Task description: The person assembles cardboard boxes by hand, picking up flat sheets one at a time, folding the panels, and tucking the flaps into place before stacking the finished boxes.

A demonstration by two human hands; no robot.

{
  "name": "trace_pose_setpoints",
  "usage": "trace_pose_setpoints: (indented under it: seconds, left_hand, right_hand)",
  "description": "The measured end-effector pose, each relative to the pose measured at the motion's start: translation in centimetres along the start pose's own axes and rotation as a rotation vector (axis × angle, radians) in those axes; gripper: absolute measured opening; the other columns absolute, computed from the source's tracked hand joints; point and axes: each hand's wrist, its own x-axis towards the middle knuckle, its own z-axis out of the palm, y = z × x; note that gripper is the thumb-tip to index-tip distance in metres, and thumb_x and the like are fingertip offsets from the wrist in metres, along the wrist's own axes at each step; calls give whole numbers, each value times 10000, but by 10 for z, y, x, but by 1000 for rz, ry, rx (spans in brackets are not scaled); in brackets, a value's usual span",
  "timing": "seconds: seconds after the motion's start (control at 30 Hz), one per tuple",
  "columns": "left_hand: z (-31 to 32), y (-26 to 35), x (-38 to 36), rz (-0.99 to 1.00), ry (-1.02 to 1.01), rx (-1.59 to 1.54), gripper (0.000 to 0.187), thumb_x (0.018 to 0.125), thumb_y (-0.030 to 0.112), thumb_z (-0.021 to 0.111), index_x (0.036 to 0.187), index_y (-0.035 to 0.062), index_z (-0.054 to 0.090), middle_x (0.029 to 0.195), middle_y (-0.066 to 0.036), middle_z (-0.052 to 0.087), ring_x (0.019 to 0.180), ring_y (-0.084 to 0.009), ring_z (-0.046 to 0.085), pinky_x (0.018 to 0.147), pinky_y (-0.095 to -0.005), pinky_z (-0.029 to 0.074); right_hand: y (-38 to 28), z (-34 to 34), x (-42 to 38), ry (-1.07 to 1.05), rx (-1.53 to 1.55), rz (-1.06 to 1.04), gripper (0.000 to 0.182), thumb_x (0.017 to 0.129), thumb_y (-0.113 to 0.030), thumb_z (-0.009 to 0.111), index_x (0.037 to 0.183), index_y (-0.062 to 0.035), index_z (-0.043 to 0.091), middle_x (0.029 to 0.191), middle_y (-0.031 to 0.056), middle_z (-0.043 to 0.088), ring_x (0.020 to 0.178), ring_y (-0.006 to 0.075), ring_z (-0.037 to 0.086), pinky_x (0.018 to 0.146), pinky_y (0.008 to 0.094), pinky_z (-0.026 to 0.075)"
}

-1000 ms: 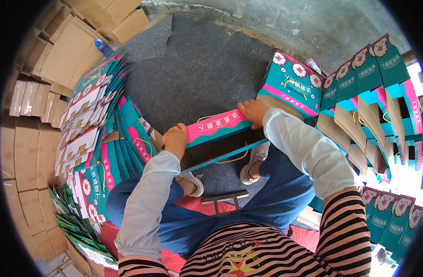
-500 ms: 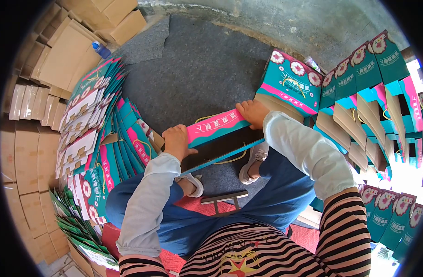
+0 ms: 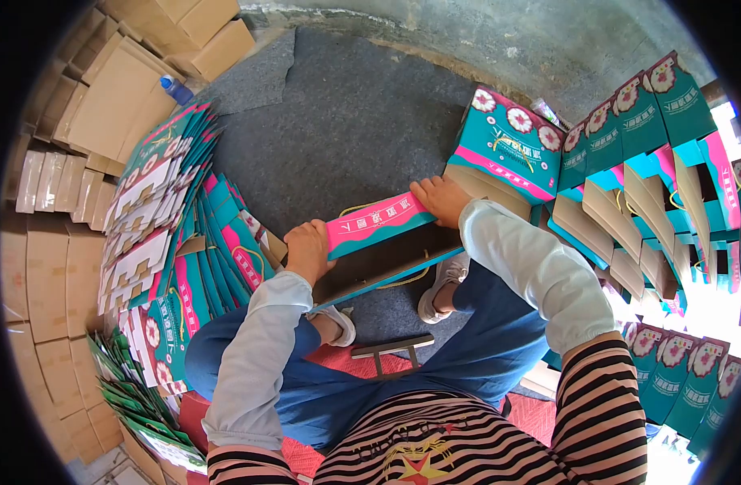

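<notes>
A teal and pink cardboard gift box (image 3: 378, 221) is held in front of my knees, its top gaping and its brown inside showing. My left hand (image 3: 308, 250) grips the box's left end, fingers over the far panel. At the right end, my right hand (image 3: 442, 200) is closed on the same panel's corner. A yellow cord handle (image 3: 407, 279) hangs along the near side. The box's underside is hidden.
Flattened printed cartons (image 3: 156, 218) are stacked on my left, with brown boxes (image 3: 51, 283) behind them. Opened gift boxes (image 3: 512, 141) stand in rows on my right. A blue bottle (image 3: 176, 89) sits at the upper left. Dark matting (image 3: 346, 105) covers the floor ahead.
The box's near panel has tilted slightly toward me, so more of the brown inside shows. Both hands keep their hold, shifting only a little.
</notes>
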Motion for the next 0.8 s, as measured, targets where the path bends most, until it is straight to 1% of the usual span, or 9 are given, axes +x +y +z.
trace_pose_setpoints:
  seconds: [0.47,0.8]
  left_hand:
    - [-2,-2,2,10,-73,-85,771,608,570,771,1047,0,495,904,-117,607,813,-230,639,693,-311,523]
    - [-3,-3,0,13,-26,-103,782,595,601,771,1025,8,497,884,-106,601,799,-228,637,679,-313,532]
  right_hand:
    - [-2,1,-2,39,10,8,813,575,-219,845,1244,-50,414,1060,113,560,992,290,581,802,404,451]
    - [-2,2,-1,37,27,10,779,580,-198,835,1224,-50,423,1055,114,560,989,296,582,800,413,453]
